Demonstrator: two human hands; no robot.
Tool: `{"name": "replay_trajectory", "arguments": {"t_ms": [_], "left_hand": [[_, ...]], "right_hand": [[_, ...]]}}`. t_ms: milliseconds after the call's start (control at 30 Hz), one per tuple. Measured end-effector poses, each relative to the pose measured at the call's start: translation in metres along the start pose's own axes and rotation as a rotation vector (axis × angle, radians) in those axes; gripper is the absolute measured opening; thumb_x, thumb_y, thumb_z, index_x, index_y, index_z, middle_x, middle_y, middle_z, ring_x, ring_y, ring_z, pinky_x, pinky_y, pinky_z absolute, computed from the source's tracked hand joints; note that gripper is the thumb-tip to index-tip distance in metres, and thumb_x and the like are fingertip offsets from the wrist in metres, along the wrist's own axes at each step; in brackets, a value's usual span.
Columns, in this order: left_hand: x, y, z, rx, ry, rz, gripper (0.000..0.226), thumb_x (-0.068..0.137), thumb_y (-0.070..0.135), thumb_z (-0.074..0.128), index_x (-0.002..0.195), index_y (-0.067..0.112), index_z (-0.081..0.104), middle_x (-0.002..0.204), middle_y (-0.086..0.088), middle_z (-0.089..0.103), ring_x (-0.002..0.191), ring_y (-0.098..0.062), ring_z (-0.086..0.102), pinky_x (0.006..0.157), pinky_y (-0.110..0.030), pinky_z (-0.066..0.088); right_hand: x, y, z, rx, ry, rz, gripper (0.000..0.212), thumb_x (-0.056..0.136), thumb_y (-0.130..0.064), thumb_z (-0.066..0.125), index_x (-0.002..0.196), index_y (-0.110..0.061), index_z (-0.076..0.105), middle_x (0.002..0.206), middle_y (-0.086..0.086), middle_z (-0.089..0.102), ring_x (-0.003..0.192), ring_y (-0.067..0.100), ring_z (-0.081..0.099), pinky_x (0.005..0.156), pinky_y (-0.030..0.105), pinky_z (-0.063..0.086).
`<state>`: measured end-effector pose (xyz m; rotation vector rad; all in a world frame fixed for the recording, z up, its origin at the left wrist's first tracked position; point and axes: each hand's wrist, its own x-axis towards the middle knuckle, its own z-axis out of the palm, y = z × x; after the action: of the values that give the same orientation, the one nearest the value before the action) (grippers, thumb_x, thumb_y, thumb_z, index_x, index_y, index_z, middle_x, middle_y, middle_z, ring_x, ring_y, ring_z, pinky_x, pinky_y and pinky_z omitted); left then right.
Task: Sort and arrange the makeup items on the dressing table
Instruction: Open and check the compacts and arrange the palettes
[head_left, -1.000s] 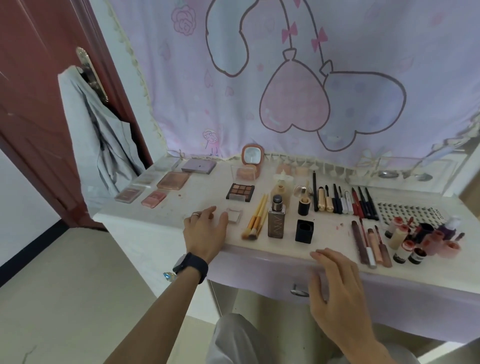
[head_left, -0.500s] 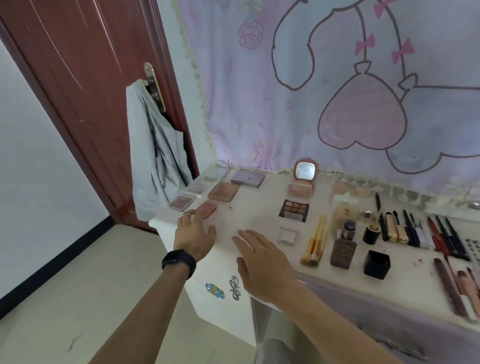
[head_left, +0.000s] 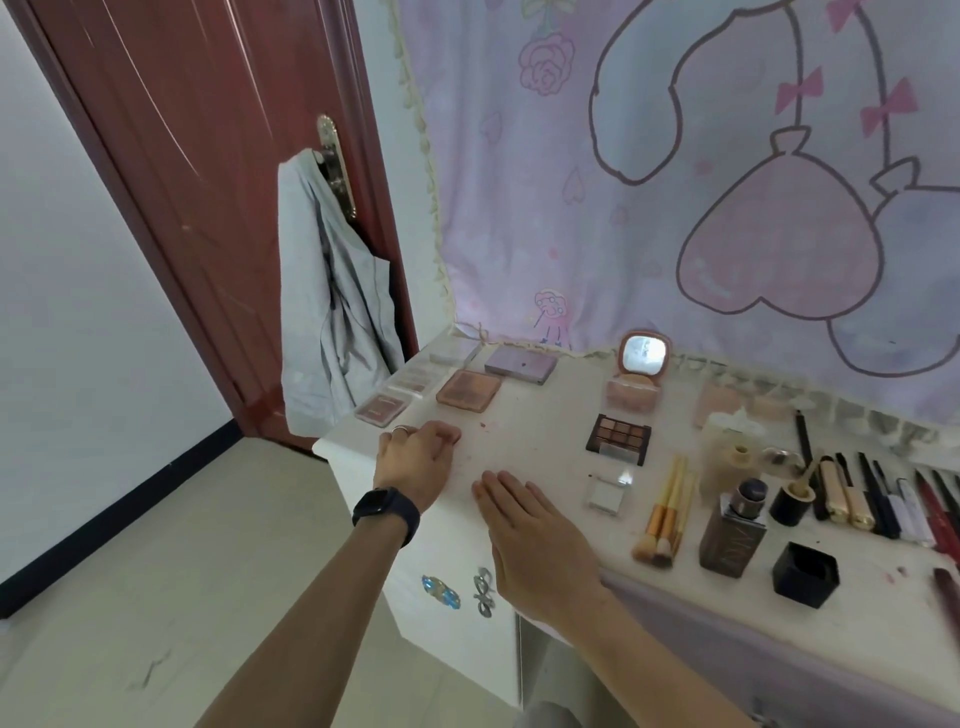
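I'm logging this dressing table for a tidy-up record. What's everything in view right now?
door: 1, red-brown, left
garment: 1, grey, on door handle
curtain: 1, lilac-pink, behind table
table: 1, white, centre
palettes: about 5, pink, peach, lilac, clear, back left corner
mirror compact: 1, pink, back centre
eyeshadow: 1, brown, mid-table
brushes: about 3, tan, beside bottle
bottle: 1, brown, front
cap: 1, black, right of bottle
pencils: many, black, gold, red, right
watch: 1, black, left wrist
left hand: 1, curled, near palettes
right hand: 1, flat on table
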<state>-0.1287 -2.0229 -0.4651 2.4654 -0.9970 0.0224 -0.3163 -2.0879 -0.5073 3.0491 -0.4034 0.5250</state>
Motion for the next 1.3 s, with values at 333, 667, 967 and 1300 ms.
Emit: {"name": "replay_trajectory", "arguments": {"t_ms": [333, 667, 967, 1300], "left_hand": [[-0.069, 0.015, -0.048, -0.760, -0.041, -0.203, 0.066, 0.053, 0.071, 0.086, 0.105, 0.037, 0.065, 0.094, 0.013, 0.075, 0.087, 0.003, 0.069, 0.076, -0.015, 0.048], [-0.135, 0.098, -0.053, -0.719, -0.201, 0.263, 0.051, 0.067, 0.049, 0.083, 0.113, 0.043, 0.061, 0.104, 0.018, 0.072, 0.104, -0.004, 0.064, 0.085, -0.019, 0.049], [-0.179, 0.145, -0.019, -0.694, -0.251, 0.362, 0.038, 0.078, 0.028, 0.083, 0.113, 0.036, 0.070, 0.111, 0.029, 0.068, 0.107, 0.004, 0.062, 0.088, -0.014, 0.047], [-0.190, 0.160, -0.006, -0.601, -0.258, 0.449, 0.049, 0.070, 0.042, 0.087, 0.115, 0.046, 0.068, 0.110, 0.038, 0.063, 0.104, 0.009, 0.058, 0.084, -0.002, 0.038]], "right_hand": [[0.004, 0.000, -0.032, 0.701, -0.062, 0.301, 0.042, 0.108, -0.032, 0.033, 0.146, -0.022, 0.049, 0.147, -0.001, 0.054, 0.137, 0.014, 0.045, 0.117, 0.031, 0.034], [-0.073, 0.024, -0.105, 1.497, 0.211, 0.784, 0.015, 0.098, -0.028, 0.065, 0.110, -0.019, 0.070, 0.083, 0.003, 0.078, 0.060, 0.011, 0.066, 0.052, 0.020, 0.047], [-0.155, 0.029, -0.110, 2.121, 0.226, 1.039, 0.044, 0.078, -0.018, 0.071, 0.117, 0.003, 0.067, 0.080, 0.012, 0.072, 0.054, 0.014, 0.058, 0.046, 0.023, 0.049], [-0.188, 0.051, -0.095, 2.028, 0.190, 1.023, 0.050, 0.076, -0.022, 0.074, 0.119, 0.001, 0.063, 0.088, 0.015, 0.074, 0.067, 0.019, 0.069, 0.055, 0.027, 0.056]]}}
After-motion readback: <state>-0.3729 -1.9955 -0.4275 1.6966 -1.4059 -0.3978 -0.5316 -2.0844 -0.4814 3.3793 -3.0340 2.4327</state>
